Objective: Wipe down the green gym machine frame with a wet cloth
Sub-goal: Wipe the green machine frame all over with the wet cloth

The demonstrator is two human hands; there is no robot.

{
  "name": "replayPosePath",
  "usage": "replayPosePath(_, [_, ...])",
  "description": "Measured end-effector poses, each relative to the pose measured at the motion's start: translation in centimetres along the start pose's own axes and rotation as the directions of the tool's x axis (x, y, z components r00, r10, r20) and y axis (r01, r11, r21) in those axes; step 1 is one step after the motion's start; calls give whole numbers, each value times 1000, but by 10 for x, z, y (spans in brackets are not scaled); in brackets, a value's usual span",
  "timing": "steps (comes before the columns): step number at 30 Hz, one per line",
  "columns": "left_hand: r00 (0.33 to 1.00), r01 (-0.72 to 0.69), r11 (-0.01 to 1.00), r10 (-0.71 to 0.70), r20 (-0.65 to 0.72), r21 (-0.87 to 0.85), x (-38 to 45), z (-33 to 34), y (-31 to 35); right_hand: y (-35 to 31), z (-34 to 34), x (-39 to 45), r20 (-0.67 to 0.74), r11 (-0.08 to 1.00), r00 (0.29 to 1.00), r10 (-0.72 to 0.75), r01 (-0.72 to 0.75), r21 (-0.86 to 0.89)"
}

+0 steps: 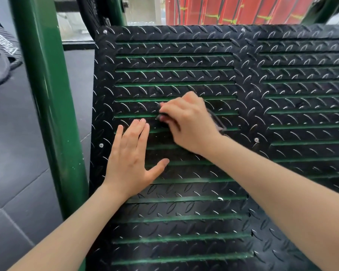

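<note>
Both hands on plate (184,75) (right hand (190,122) grips cloth (215,122)).

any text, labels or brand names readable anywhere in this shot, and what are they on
None can be read.
Black item on the floor, upper left: white printed lettering, too blurred and cropped to read.
Black tread plate: raised pattern only, no text.
Green upright: no label visible.

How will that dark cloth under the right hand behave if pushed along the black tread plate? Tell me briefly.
The dark cloth is probably floppy: it lies bunched under the right hand, a thin corner trailing out flat. It likely weighs little, since curled fingers cover most of it. It may drag rather than glide, as the black diamond-pattern tread plate has raised ridges and slots.
</note>
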State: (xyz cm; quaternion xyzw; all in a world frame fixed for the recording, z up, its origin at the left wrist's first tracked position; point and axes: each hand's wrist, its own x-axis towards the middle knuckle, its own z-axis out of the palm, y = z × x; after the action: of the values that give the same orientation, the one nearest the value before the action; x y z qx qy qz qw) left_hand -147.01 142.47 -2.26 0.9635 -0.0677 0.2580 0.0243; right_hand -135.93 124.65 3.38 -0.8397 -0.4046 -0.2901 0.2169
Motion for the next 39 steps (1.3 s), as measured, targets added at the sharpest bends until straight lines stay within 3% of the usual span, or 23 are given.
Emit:
replayPosePath(2, [999, 36, 999, -36, 5, 4, 0, 0, 0, -14, 3, 5, 132, 988, 980, -150, 143, 59])
replayPosePath(4, [999, 50, 999, -50, 12, 17, 0, -1, 0, -5, -5, 12, 181, 980, 963, -198, 190, 60])
replayPosePath(10, [998, 51, 998, -52, 25, 34, -3, -2, 1, 68, -56, -37, 91, 992, 990, -109, 114, -47])
replayPosePath(15, [998, 46, 996, -50, 48, 72, -2, -2, 2, 39, -28, -22, 57, 995, 993, -103, 103, 6])
replayPosePath(19, [997, 50, 994, -55, 49, 95, -2, -1, 2, 8, -9, -1, 154, 984, 972, -177, 169, 60])
replayPosePath(22, [998, 48, 996, -50, 26, 77, -1, 1, 3, 28, -30, -7, 259, 975, 940, -220, 216, 45])
replayPosePath(27, [999, 33, 999, -34, 21, 41, -1, 0, 2, 81, -75, -57, 96, 992, 993, -64, 73, -101])
replayPosePath(32, [999, 26, 999, -26, 26, 34, 0, -1, 2, 50, -36, -38, 46, 995, 995, -94, 95, -22])
replayPosePath(39, [999, 36, 999, -36, 31, 17, 0, -2, 2, -3, 0, 2, 199, 969, 949, -247, 236, 77])
